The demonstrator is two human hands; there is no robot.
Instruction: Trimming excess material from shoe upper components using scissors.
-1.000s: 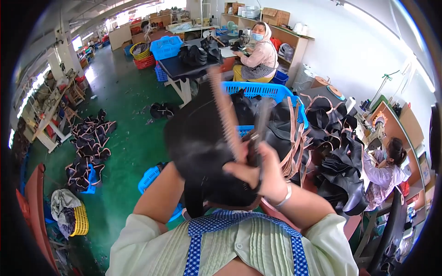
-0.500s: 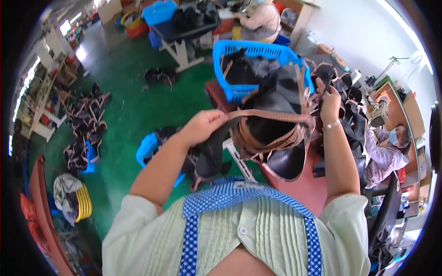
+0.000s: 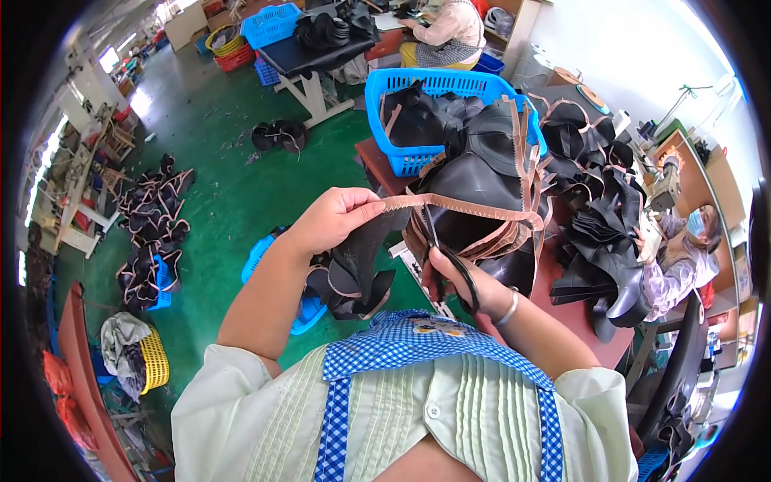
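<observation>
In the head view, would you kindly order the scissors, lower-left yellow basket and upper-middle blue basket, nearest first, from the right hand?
1. Scissors: in the right hand.
2. Blue basket: ahead.
3. Yellow basket: far left.

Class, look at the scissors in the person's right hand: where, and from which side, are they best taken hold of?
Probably grip the scissors by the black handle loops, coming from the person's own side: the blades point away from the body, up at the zigzag-edged brown strip, leaving the handles at the near end.
</observation>
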